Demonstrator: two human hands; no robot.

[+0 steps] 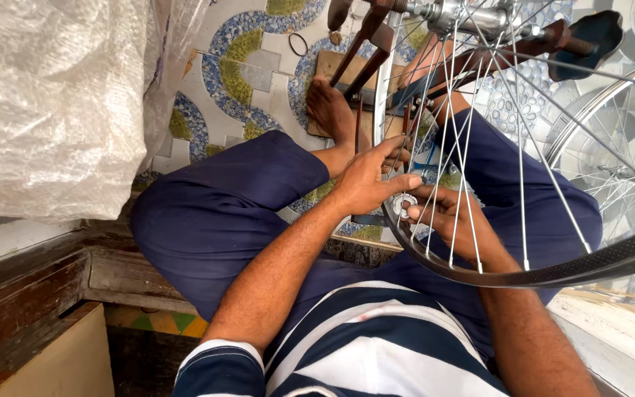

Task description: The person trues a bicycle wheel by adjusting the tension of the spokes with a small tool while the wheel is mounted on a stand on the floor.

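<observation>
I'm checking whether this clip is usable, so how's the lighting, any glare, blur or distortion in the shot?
Head view: daylight is even and soft, and both hands, left hand and right hand, are sharp at the bicycle wheel rim; glare whitens the plastic sheet and the steel hub; the wide lens bows the edges; spokes stay crisp.

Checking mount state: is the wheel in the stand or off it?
In the stand. The wheel stands upright, its hub held between the stand's brown arms; both hands work at the rim.
</observation>
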